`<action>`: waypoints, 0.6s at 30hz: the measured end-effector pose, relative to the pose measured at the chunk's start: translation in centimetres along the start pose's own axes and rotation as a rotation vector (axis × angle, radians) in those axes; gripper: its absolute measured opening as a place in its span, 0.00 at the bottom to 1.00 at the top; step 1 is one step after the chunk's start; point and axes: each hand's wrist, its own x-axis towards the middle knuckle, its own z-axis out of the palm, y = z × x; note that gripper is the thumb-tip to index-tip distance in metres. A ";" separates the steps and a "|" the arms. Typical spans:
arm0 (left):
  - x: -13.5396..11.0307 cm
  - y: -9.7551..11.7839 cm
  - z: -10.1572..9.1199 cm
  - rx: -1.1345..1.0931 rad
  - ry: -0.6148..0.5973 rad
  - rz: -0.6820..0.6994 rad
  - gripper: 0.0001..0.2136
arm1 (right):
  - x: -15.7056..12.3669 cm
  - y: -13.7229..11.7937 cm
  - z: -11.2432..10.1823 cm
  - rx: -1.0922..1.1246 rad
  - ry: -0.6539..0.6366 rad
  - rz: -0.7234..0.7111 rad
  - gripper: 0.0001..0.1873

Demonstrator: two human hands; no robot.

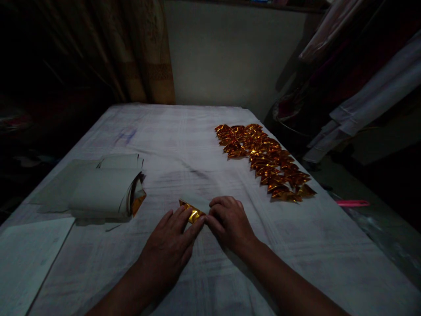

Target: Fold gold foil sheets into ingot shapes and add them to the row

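Observation:
A partly folded sheet of gold foil paper (194, 214) lies on the cloth-covered table in front of me, its pale backing turned up along the far side. My left hand (173, 239) rests over the near edge, its fingers on the left part and its thumb towards the right end, holding the sheet down. At the right corner, my right hand (232, 221) has its fingers curled and pinches the paper. The tips of the right fingers are partly hidden. To the right, several folded gold foil pieces (263, 160) stand in overlapping rows.
A stack of pale-backed foil sheets (101, 191), curled over at its right end, sits on the left. Nearer me is a flat whitish sheet (31, 254). Cloths (371, 96) hang beyond the right edge, above a pink handle (353, 203). A curtain (144, 57) hangs behind.

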 end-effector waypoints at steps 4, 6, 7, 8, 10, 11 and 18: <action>0.0 0.0 0.0 0.027 0.031 0.011 0.27 | 0.0 0.0 0.0 0.021 0.014 -0.007 0.07; 0.1 0.0 0.1 0.032 0.035 0.012 0.27 | 0.0 0.0 0.0 0.025 0.014 -0.005 0.07; 0.1 0.0 0.0 0.033 0.038 0.010 0.27 | 0.0 -0.1 0.0 0.023 0.015 -0.004 0.07; 0.1 0.1 0.0 0.031 0.037 0.002 0.27 | 0.0 -0.1 0.0 0.021 0.015 -0.004 0.07; 0.1 0.1 0.0 0.026 0.029 -0.013 0.27 | 0.0 -0.1 0.0 0.017 0.017 -0.001 0.07; 0.1 0.1 0.0 0.025 0.025 -0.018 0.26 | -0.1 -0.1 0.0 0.018 0.018 0.002 0.07; 0.1 0.1 0.0 0.032 0.001 -0.027 0.25 | -0.1 -0.1 0.1 0.004 0.015 -0.003 0.07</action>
